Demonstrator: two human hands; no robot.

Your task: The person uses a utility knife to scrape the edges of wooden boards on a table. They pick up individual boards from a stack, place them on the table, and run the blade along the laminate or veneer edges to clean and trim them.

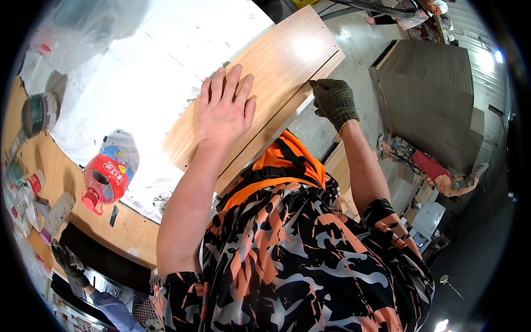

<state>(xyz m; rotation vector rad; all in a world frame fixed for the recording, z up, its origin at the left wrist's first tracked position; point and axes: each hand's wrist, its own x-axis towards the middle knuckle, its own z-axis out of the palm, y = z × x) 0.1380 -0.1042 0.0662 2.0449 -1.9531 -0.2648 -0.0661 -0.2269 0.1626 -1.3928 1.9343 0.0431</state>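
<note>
A long light-brown wooden board (282,52) lies slantwise over the near edge of a white-covered table (182,33). My bare left hand (224,113) rests flat on its upper face, fingers spread. A narrow groove runs along the board's near long side. Against that long edge, towards the board's far right end, my right hand (336,102) is closed in a dark knitted glove. Its curled fingers hide whatever they may grip.
On the table's left side stand a red plastic jug (108,180) and a roll of tape (41,113), with clear plastic film (83,27) behind. A co-worker's gloved hand (69,263) shows at lower left. A tall stack of grey panels (428,83) stands at right.
</note>
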